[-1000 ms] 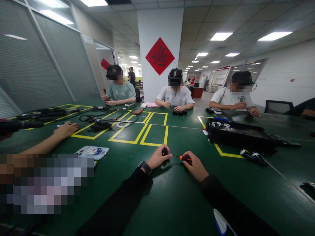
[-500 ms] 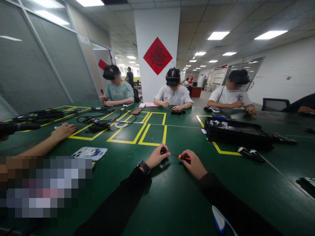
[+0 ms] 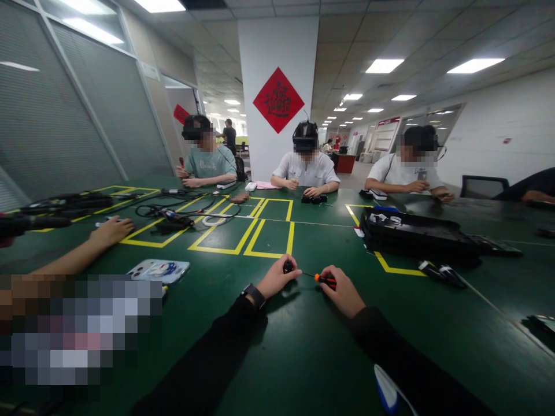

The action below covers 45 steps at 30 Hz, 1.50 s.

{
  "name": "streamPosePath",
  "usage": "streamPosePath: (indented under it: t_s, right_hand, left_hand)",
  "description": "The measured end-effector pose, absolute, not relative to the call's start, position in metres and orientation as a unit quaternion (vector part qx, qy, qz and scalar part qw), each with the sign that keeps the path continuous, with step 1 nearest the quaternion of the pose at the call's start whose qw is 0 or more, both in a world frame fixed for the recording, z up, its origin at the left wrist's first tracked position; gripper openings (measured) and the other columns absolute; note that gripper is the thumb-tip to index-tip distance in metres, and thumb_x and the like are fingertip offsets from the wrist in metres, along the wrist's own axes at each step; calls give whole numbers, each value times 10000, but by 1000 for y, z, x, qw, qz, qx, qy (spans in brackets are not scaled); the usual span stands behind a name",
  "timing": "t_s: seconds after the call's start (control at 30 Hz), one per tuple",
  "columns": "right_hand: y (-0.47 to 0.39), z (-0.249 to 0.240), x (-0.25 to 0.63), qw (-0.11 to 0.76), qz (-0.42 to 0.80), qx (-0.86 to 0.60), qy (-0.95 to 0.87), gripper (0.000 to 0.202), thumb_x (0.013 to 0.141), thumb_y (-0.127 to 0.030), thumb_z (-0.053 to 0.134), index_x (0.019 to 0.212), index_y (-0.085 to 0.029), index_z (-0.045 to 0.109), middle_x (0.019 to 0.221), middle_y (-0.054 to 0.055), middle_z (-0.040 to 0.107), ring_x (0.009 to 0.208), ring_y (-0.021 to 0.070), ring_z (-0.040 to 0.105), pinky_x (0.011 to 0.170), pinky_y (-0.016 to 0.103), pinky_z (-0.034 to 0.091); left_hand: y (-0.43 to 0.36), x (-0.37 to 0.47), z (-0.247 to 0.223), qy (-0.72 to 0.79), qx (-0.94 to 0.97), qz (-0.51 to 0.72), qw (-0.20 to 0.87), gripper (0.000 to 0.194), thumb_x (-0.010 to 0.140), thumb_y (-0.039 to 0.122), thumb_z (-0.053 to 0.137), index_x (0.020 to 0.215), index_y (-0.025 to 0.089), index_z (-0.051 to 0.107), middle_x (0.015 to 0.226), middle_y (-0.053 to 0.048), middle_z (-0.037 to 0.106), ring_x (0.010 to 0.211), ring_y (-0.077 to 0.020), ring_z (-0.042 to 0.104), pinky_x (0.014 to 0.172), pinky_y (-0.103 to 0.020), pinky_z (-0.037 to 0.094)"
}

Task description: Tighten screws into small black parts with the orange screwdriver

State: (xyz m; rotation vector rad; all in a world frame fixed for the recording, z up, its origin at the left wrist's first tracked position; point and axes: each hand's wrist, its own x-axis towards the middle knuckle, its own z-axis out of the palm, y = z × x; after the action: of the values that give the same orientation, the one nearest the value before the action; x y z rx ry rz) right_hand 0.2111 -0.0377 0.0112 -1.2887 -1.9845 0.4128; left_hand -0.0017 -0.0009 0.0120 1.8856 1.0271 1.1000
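Near the middle of the green table, my left hand pinches a small black round part between thumb and fingers. My right hand is closed around the orange and black handle of a screwdriver. The thin shaft points left, and its tip reaches the fingers of my left hand beside the black part. Whether the tip sits inside the part is too small to tell. Both hands are just above the table.
A phone lies to the left, near a person's arm. Black cables spread over yellow tape outlines at the back left. On the right is a long black case. Three people sit opposite. A blue and white object lies near my right sleeve.
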Motion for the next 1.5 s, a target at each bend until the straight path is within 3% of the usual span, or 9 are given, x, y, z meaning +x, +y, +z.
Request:
streamPosePath:
  t_s: [0.33, 0.5, 0.7, 0.83, 0.97, 1.1, 1.33, 1.5]
  right_hand:
    - [-35, 10, 212, 353, 177, -499, -772, 210, 821, -277, 426, 946, -189, 570, 931, 49, 568, 898, 167, 500, 818, 313, 387]
    - [-33, 11, 213, 341, 151, -484, -792, 337, 888, -251, 270, 855, -181, 597, 864, 52, 575, 865, 164, 494, 821, 321, 370]
    - [-35, 12, 213, 342, 160, -486, -788, 171, 817, -219, 426, 912, -185, 564, 906, 48, 565, 874, 167, 497, 809, 319, 391]
    - [-37, 10, 212, 341, 175, -488, -784, 220, 758, -182, 494, 976, -188, 526, 942, 49, 553, 884, 173, 506, 819, 333, 402]
    - [-37, 10, 211, 338, 166, -481, -792, 268, 805, -185, 428, 1060, -185, 511, 1015, 71, 536, 966, 182, 480, 876, 354, 370]
    - [-37, 12, 211, 345, 153, -459, -804, 253, 856, -183, 327, 928, -181, 570, 926, 62, 547, 916, 166, 489, 855, 331, 377]
    - [-36, 11, 211, 375, 176, -453, -789, 193, 763, -178, 496, 952, -174, 536, 937, 46, 542, 875, 156, 510, 810, 303, 407]
    - [-36, 12, 210, 365, 171, -485, -776, 213, 833, -219, 392, 943, -176, 569, 928, 61, 556, 904, 171, 497, 839, 337, 383]
  left_hand:
    - [0, -1, 12, 393, 734, 426, 355, 191, 715, 332, 562, 801, 170, 505, 762, 12, 514, 706, -113, 477, 681, -239, 381]
    - [-1, -1, 11, 389, 735, 425, 357, 192, 723, 334, 555, 805, 170, 499, 769, 9, 512, 711, -113, 475, 681, -236, 381]
    - [-1, -2, 11, 400, 728, 429, 355, 205, 730, 354, 539, 810, 169, 500, 770, 10, 513, 712, -117, 478, 681, -243, 384]
    - [-1, -1, 13, 401, 732, 426, 349, 192, 721, 339, 550, 800, 170, 504, 769, 11, 520, 715, -118, 479, 690, -245, 384]
    - [-1, -2, 13, 400, 729, 431, 350, 180, 717, 321, 555, 801, 170, 506, 777, 9, 524, 724, -120, 482, 699, -248, 385]
    - [-1, -2, 13, 397, 725, 432, 360, 208, 720, 352, 553, 811, 170, 507, 772, 10, 517, 714, -120, 481, 687, -249, 385]
    - [-1, -1, 13, 399, 727, 432, 354, 188, 720, 328, 557, 804, 168, 506, 772, 10, 514, 716, -116, 477, 689, -242, 381]
    - [-2, -1, 15, 407, 726, 428, 353, 160, 720, 305, 555, 797, 173, 508, 787, 3, 525, 738, -125, 484, 713, -248, 387]
